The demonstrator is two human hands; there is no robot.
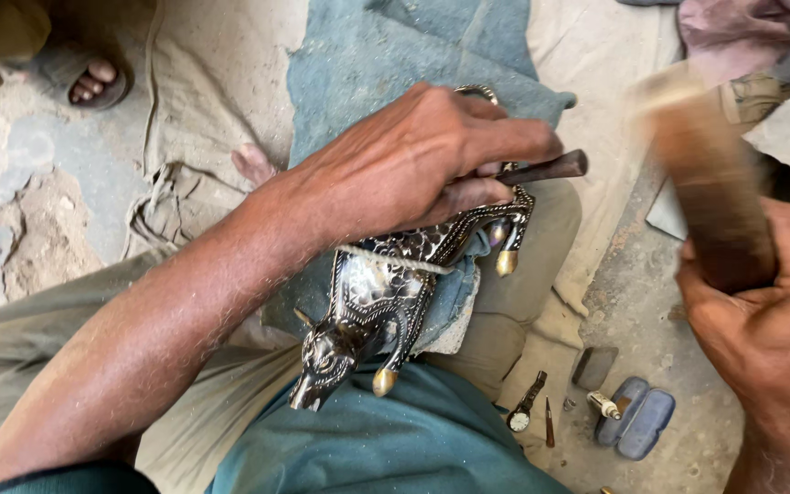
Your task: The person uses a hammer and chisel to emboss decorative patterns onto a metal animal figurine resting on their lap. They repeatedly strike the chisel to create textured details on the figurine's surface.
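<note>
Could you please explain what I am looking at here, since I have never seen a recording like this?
There is no machine: one camera worn on a person's head looks down at their own two bare hands. The left hand presses a thin dark chisel-like tool against a dark metal animal figurine with pale patterning, which lies tied by a cord on blue cloth across the lap. The right hand grips a wooden mallet, blurred by motion. On the ground beside the leg lie a blue case, a small grey block and small tools. Another person's sandalled foot shows at top left.
</note>
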